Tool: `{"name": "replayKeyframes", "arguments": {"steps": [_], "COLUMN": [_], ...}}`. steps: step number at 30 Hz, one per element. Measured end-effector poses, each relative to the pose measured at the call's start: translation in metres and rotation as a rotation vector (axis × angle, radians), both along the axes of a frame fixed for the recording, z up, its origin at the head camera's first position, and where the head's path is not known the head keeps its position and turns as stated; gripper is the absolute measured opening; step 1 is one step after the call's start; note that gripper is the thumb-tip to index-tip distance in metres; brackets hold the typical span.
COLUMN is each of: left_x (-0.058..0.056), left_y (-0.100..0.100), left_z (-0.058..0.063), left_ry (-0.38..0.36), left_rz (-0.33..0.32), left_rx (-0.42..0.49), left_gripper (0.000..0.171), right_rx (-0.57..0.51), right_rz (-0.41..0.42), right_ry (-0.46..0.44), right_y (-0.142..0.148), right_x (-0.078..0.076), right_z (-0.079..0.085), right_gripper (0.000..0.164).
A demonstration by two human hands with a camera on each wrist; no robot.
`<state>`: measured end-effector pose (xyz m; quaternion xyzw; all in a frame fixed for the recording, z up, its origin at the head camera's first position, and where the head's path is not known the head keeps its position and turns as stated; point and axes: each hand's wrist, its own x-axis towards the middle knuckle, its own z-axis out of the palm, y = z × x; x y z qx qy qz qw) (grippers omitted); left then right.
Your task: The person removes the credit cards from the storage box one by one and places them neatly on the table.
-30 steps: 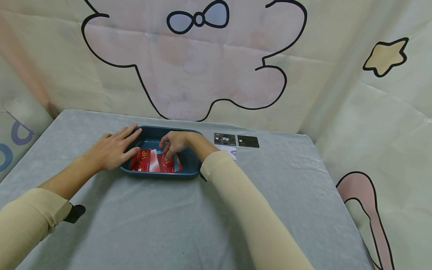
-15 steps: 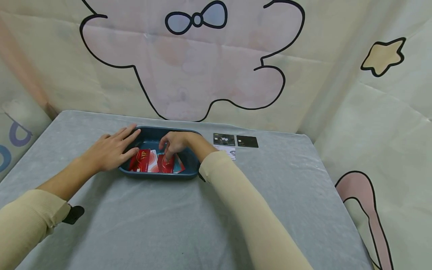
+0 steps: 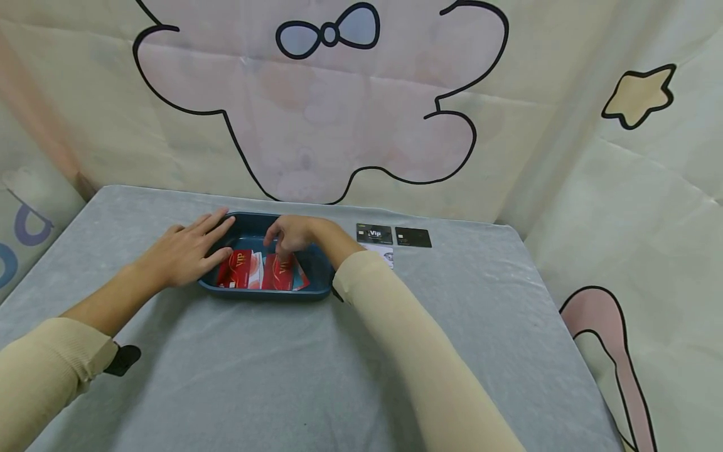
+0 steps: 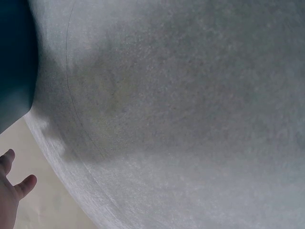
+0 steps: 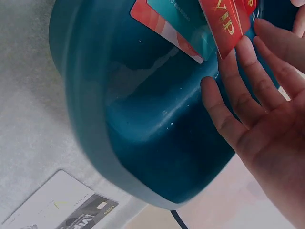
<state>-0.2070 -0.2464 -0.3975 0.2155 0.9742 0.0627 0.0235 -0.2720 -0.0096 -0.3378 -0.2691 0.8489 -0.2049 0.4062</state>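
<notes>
A dark blue tray (image 3: 265,295) holds several cards along its near side. My left hand (image 3: 189,251) rests on the tray's left rim with its fingers spread. Inside the tray, my right hand (image 3: 295,234) has its fingertips at the top edge of a red VIP card (image 3: 277,274), apparently pinching it; the thumb's contact is partly hidden. Left of it lie a pink-and-white card (image 3: 256,271) and another red VIP card (image 3: 234,270). In the right wrist view, a teal card (image 5: 183,24) overlaps a red-and-white card (image 5: 147,16) beside the gripped one.
Right of the tray, a black Vip card (image 3: 374,233) and a plain black card (image 3: 413,237) lie on the grey cloth-covered table (image 3: 254,376). A white card (image 3: 384,254) sits below the Vip card, partly behind my sleeve. A printed curtain (image 3: 339,125) hangs behind.
My right hand has risen slightly, and more of the red VIP card beneath it shows. My left hand stays on the rim. The head view has shifted slightly.
</notes>
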Motion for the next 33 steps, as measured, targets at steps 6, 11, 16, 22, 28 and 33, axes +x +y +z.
{"name": "replayKeyframes", "arguments": {"steps": [6, 11, 16, 22, 28, 33], "left_x": [0.000, 0.000, 0.000, 0.000, 0.001, 0.002], "left_y": [0.000, 0.000, -0.001, -0.001, 0.000, 0.001], "left_z": [0.001, 0.000, -0.001, -0.001, 0.000, 0.001], "left_ry": [-0.010, -0.009, 0.002, 0.007, 0.005, 0.012], "left_rz": [0.003, 0.004, -0.007, -0.009, -0.006, -0.006], "left_rx": [-0.002, -0.003, -0.009, -0.009, -0.008, -0.008], "left_gripper": [0.071, 0.072, 0.071, 0.071, 0.071, 0.071], "right_rx": [-0.005, -0.001, 0.004, -0.017, -0.031, -0.061], "right_rz": [0.024, 0.029, 0.007, 0.003, -0.004, -0.018], "right_ry": [0.029, 0.046, 0.047, 0.037, 0.004, 0.018], "right_y": [0.001, 0.002, 0.003, 0.007, 0.013, 0.023], "right_x": [0.000, 0.002, 0.005, 0.006, 0.003, 0.002], "right_z": [0.001, 0.002, 0.003, 0.004, 0.010, 0.017], "right_gripper": [0.040, 0.037, 0.034, 0.033, 0.034, 0.036]}}
